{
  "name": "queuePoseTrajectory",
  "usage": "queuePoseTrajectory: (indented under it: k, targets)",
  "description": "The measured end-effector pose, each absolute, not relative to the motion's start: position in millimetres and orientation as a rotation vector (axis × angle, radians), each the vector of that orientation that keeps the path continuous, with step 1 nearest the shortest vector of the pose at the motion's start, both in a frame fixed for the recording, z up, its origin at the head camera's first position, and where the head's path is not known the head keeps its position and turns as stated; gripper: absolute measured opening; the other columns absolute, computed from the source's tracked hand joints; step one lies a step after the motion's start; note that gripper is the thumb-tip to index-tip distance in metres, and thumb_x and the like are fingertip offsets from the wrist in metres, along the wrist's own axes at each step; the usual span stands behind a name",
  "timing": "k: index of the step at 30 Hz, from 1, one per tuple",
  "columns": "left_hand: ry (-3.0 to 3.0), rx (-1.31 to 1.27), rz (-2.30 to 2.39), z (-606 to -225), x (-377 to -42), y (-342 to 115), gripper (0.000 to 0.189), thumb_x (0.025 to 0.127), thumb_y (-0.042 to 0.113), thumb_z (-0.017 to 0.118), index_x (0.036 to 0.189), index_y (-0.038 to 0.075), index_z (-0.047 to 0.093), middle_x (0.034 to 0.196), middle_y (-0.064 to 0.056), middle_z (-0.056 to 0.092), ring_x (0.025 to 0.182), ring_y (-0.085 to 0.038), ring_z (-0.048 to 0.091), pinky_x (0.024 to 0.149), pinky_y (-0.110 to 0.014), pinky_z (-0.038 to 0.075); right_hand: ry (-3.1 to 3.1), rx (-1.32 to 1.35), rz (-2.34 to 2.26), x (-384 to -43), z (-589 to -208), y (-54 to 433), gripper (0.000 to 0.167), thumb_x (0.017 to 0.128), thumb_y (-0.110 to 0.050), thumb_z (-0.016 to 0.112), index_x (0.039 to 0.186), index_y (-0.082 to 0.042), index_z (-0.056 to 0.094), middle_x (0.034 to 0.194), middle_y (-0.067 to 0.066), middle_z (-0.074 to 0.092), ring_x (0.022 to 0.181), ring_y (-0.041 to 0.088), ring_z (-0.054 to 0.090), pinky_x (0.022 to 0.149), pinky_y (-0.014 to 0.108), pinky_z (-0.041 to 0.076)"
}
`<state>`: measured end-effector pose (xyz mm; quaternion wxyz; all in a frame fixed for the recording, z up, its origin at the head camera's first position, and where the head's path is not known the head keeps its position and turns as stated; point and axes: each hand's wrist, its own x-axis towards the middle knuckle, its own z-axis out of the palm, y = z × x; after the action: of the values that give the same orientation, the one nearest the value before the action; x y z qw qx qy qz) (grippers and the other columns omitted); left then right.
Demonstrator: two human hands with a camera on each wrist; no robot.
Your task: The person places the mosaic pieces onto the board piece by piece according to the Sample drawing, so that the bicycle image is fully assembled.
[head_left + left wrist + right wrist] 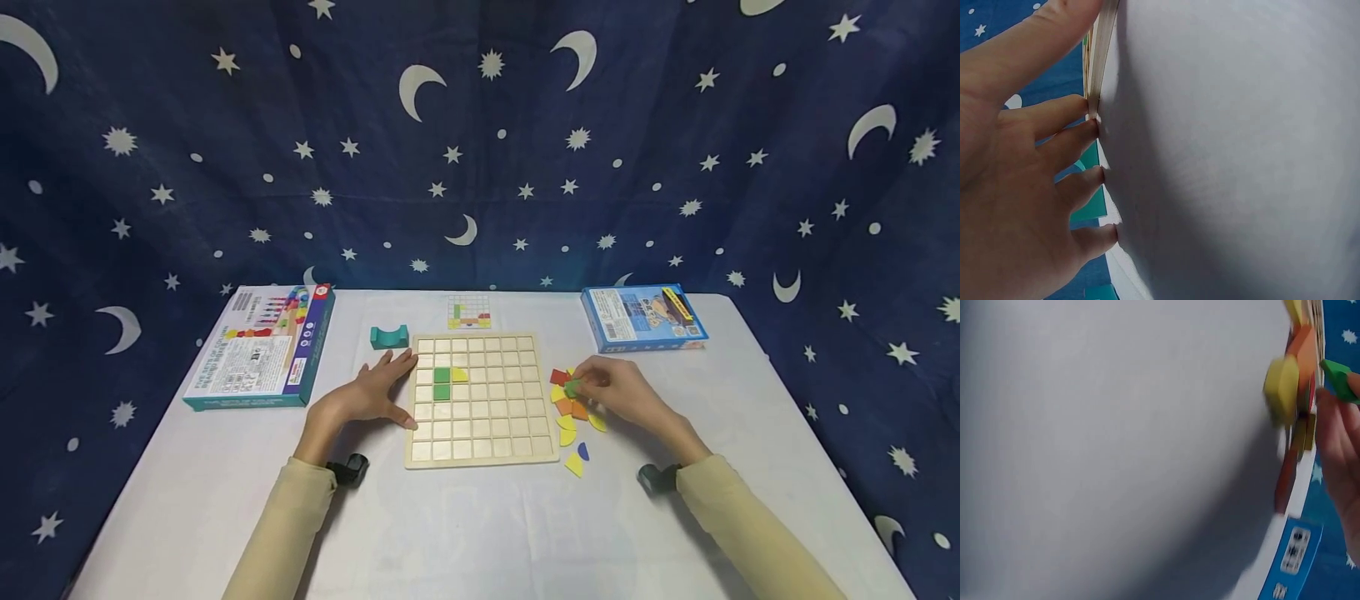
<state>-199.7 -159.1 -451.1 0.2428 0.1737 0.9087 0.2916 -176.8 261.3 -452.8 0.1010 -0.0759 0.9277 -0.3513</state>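
A pale wooden grid board [491,425] lies in the middle of the table, bearing two green squares [442,392] and a yellow quarter-round piece [459,376]. My left hand [360,396] has its fingers spread, with thumb and fingertips touching the board's left edge. To the right of the board, my right hand [622,390] pinches a green tile [1339,378] between thumb and fingers; its full shape is partly covered. Beneath and around that hand lie several loose pieces: a red tile [558,377], orange tiles [579,410], yellow pieces [567,437] and a blue piece [583,452].
Behind the board lies a small printed pattern card [469,312]. A teal curved block [389,337] stands at its back left. One game box [255,350] lies far left, and a blue box [645,318] lies back right. A starry curtain [480,167] hangs behind the table.
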Motion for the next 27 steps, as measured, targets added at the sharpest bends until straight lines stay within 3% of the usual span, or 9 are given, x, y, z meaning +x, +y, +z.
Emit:
queuePoseTrajectory:
  k: [4,11,19,21,24,27]
  targets:
    - [2.488,0.469,0.79,-452.7,-200.3,-160.1,0.119,0.071,0.03,0.094,0.163,0.004,0.024,0.172,-0.017,0.014,0.159,-0.042,-0.002,0.125,-0.065,-0.004,2.682,-0.247,-1.15,-178.4,-453.1,245.8,0.016,0.094,-0.016,0.075,0.109,-0.011,0.074,0.098,0.003,0.074,0.085,0.018,0.068,0.076,0.029,0.058]
    - [2.489,0.472,0.797,-452.1,-200.8,-159.0,0.118,0.071,0.03,0.094,0.163,0.004,0.025,0.172,-0.017,0.015,0.159,-0.043,-0.002,0.125,-0.066,-0.004,2.502,-0.328,-1.318,-182.3,-453.2,222.2,0.019,0.097,-0.013,0.071,0.115,-0.007,0.072,0.093,0.007,0.075,0.075,0.021,0.07,0.066,0.026,0.058]
    - [2.485,0.467,0.799,-452.9,-200.8,-159.6,0.118,0.071,0.029,0.094,0.163,0.004,0.024,0.172,-0.017,0.014,0.159,-0.043,-0.002,0.125,-0.066,-0.004,2.42,-0.403,-1.352,-184.7,-450.6,199.5,0.024,0.096,-0.007,0.068,0.121,-0.007,0.071,0.091,0.008,0.077,0.077,0.022,0.073,0.057,0.021,0.047]
    - [2.483,0.469,0.802,-453.2,-201.3,-159.5,0.118,0.071,0.029,0.094,0.163,0.004,0.024,0.172,-0.017,0.014,0.159,-0.043,-0.002,0.125,-0.066,-0.004,2.402,-0.429,-1.358,-185.3,-451.4,194.7,0.027,0.095,-0.005,0.068,0.122,-0.006,0.071,0.091,0.008,0.078,0.078,0.022,0.074,0.062,0.021,0.051]
    - [2.484,0.473,0.801,-453.2,-201.7,-159.9,0.118,0.071,0.03,0.094,0.163,0.004,0.024,0.172,-0.018,0.014,0.159,-0.042,-0.002,0.125,-0.066,-0.004,2.382,-0.475,-1.353,-186.1,-452.6,186.9,0.032,0.093,-0.004,0.069,0.125,-0.004,0.07,0.093,0.007,0.079,0.084,0.02,0.076,0.081,0.026,0.057]
    - [2.486,0.477,0.802,-452.9,-201.7,-159.8,0.118,0.071,0.03,0.094,0.163,0.004,0.024,0.172,-0.018,0.014,0.159,-0.043,-0.002,0.125,-0.066,-0.004,2.376,-0.497,-1.335,-186.8,-453.9,179.6,0.034,0.093,-0.005,0.071,0.127,-0.003,0.07,0.094,0.004,0.079,0.087,0.017,0.076,0.091,0.032,0.057]
